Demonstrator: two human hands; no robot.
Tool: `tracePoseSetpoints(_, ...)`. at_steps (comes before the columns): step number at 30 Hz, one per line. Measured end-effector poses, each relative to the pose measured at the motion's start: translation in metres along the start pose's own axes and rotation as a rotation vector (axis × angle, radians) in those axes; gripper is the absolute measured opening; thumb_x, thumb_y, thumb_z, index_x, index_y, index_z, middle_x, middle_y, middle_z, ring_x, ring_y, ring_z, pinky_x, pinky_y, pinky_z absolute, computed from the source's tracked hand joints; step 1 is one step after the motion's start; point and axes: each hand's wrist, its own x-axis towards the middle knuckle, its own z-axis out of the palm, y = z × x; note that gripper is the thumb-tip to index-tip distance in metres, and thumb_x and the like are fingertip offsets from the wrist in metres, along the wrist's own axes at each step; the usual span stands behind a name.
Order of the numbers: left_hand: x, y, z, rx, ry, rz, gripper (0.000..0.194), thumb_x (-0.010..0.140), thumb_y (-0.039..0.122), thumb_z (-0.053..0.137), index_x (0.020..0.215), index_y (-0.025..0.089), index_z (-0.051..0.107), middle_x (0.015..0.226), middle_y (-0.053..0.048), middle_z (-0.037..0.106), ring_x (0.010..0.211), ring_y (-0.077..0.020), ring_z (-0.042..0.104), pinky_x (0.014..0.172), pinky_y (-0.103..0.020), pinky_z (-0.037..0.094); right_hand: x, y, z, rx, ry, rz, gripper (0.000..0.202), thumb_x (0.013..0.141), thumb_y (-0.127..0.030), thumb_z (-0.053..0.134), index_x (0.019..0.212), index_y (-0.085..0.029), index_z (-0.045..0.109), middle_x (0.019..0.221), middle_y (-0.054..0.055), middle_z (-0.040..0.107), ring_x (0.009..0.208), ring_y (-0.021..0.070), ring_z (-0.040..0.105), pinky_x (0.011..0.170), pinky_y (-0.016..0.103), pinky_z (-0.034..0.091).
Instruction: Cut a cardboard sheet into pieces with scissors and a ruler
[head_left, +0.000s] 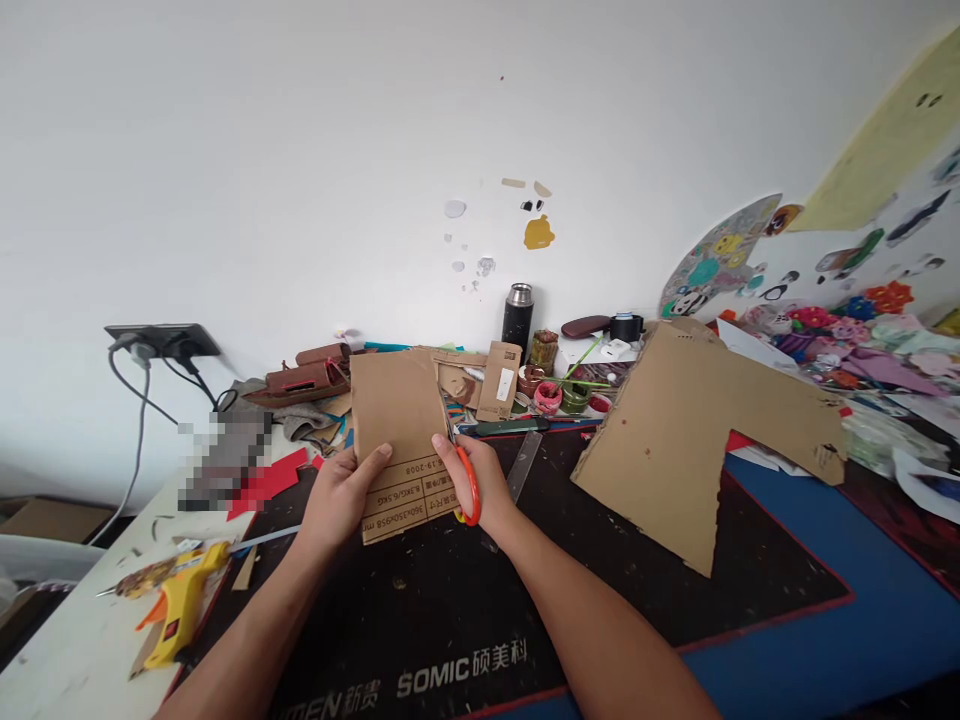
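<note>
A rectangular piece of brown cardboard (pixel 399 405), printed with dark lettering along its lower part, is held up over the black desk mat. My left hand (pixel 341 490) grips its left edge, thumb flat on the front face and fingers out of sight behind. In my right hand (pixel 480 480) is a pair of scissors (pixel 471 490) with orange-red handles. Their blades lie along the right edge of the cardboard, mostly hidden by the board and my thumb, so I cannot tell how far apart they stand.
A larger cut cardboard sheet (pixel 652 440) lies to the right. Behind my hands are a metal ruler (pixel 525 462), a black thermos (pixel 517 318) and paint jars (pixel 548 398). At left sit a yellow glue gun (pixel 184 600) and red paper (pixel 274 480). The black mat (pixel 450 600) spans the front.
</note>
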Motion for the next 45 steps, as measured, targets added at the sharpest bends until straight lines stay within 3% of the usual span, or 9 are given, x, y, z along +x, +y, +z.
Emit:
tracePoseSetpoints(6, -0.001, 0.002, 0.001, 0.004, 0.019, 0.001, 0.063, 0.061, 0.063, 0.095, 0.097, 0.014, 0.080, 0.084, -0.013, 0.084, 0.072, -0.0341, 0.080, 0.069, -0.044, 0.067, -0.002, -0.007, -0.001, -0.012, 0.018, 0.001, 0.055, 0.096, -0.069, 0.052, 0.064, -0.024, 0.042, 0.061, -0.005, 0.041, 0.062, 0.0154, 0.038, 0.059, 0.029, 0.030)
tracePoseSetpoints(17, 0.002, -0.002, -0.003, 0.023, 0.008, 0.011, 0.061, 0.068, 0.060, 0.092, 0.105, 0.013, 0.079, 0.091, -0.014, 0.085, 0.080, -0.0364, 0.081, 0.070, -0.043, 0.066, -0.003, -0.003, 0.003, 0.034, 0.034, -0.005, 0.054, 0.096, -0.068, 0.055, 0.066, -0.024, 0.044, 0.062, -0.004, 0.041, 0.062, 0.0158, 0.040, 0.060, 0.028, 0.032)
tracePoseSetpoints(27, -0.001, 0.009, -0.010, 0.042, -0.061, -0.028, 0.060, 0.071, 0.059, 0.090, 0.107, 0.013, 0.078, 0.096, -0.017, 0.085, 0.085, -0.0379, 0.081, 0.070, -0.044, 0.066, -0.004, -0.004, -0.001, 0.055, -0.048, 0.010, 0.061, 0.096, -0.078, 0.052, 0.080, -0.020, 0.065, 0.072, 0.003, 0.064, 0.073, 0.0217, 0.059, 0.066, 0.029, 0.044)
tracePoseSetpoints(39, 0.000, 0.020, -0.012, 0.073, -0.061, -0.045, 0.060, 0.062, 0.061, 0.093, 0.096, 0.014, 0.078, 0.087, -0.016, 0.084, 0.076, -0.0361, 0.080, 0.069, -0.044, 0.064, -0.003, -0.008, -0.007, -0.005, -0.106, -0.027, 0.060, 0.095, -0.078, 0.056, 0.074, -0.022, 0.054, 0.065, -0.003, 0.053, 0.065, 0.0171, 0.049, 0.064, 0.028, 0.037)
tracePoseSetpoints(45, 0.000, 0.022, -0.010, 0.037, -0.062, -0.080, 0.054, 0.061, 0.056, 0.094, 0.091, 0.015, 0.077, 0.083, -0.015, 0.083, 0.077, -0.0365, 0.080, 0.067, -0.043, 0.064, -0.002, -0.007, -0.007, 0.029, -0.134, -0.033, 0.059, 0.094, -0.078, 0.059, 0.078, -0.021, 0.060, 0.071, 0.000, 0.061, 0.069, 0.0191, 0.056, 0.067, 0.028, 0.041)
